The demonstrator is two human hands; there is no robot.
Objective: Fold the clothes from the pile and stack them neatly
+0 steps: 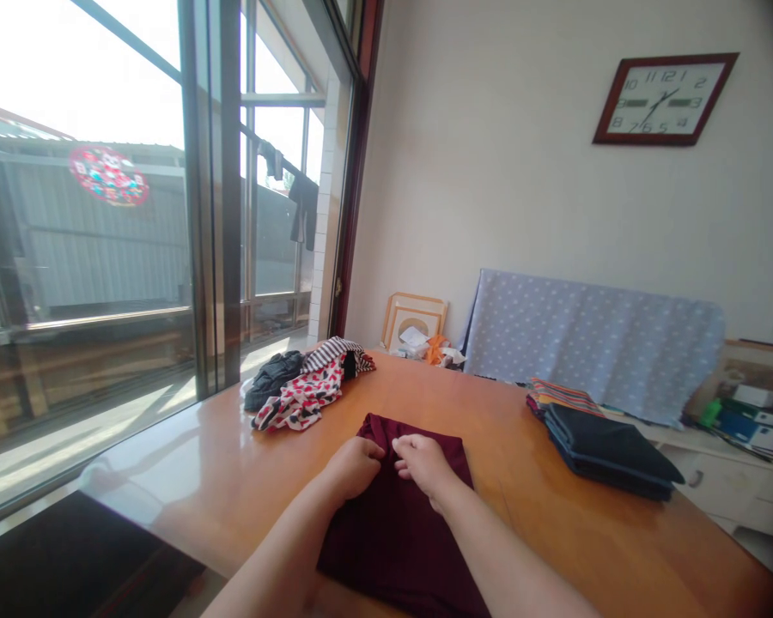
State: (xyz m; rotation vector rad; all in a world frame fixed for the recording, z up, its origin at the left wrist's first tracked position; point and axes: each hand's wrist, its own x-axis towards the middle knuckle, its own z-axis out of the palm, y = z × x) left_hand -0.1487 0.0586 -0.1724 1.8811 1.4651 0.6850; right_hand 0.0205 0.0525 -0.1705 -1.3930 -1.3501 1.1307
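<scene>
A dark maroon garment (396, 545), folded into a rough rectangle, lies on the table in front of me. Its far edge is bunched up at the left. My left hand (354, 468) is closed on the cloth near that far edge, thumb and fingers pressed together. Close beside it, my right hand (423, 468) has its fingers curled in a pinch at the cloth, with a small gap between the two hands. The exact bit of fabric between the right fingertips is hard to make out. The kind of garment cannot be told from this fold.
Loose clothes (309, 386), striped, spotted and black, lie heaped at the table's (245, 506) far left. A stack of folded dark clothes (609, 451) with a striped piece sits at the right. Behind are a dotted cloth cover (593, 343) and a cabinet (715, 489); windows line the left.
</scene>
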